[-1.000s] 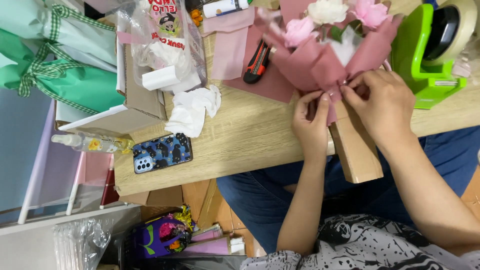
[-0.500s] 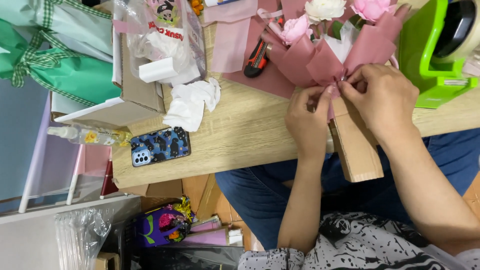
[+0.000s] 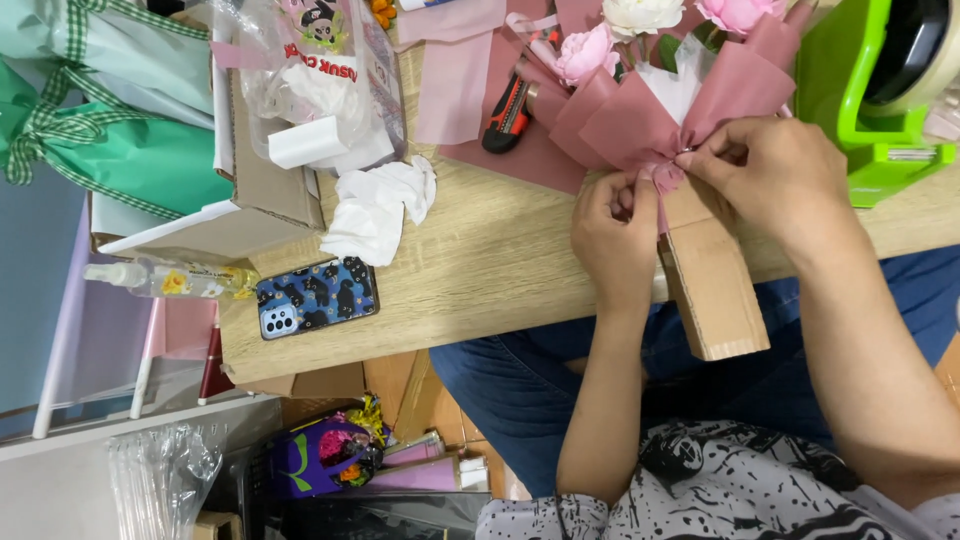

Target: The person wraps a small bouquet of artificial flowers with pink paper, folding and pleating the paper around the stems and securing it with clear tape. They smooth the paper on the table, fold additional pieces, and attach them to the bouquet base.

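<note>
Both grips pinched on the pink bouquet (image 3: 665, 110) neck: left hand (image 3: 615, 235), right hand (image 3: 785, 175), wrists bent inward.

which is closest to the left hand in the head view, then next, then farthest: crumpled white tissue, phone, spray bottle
From the left hand:
1. Crumpled white tissue, on the table, image left of the hand.
2. Phone, face down near the table's front edge.
3. Spray bottle, lying beyond the phone, farthest out.

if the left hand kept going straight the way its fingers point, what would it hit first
The left hand points up the picture into the gathered neck of the pink paper bouquet, which its fingertips already pinch. Pushed on, it would meet that pink wrap first, then likely the flowers behind; depth is hard to judge.
</note>
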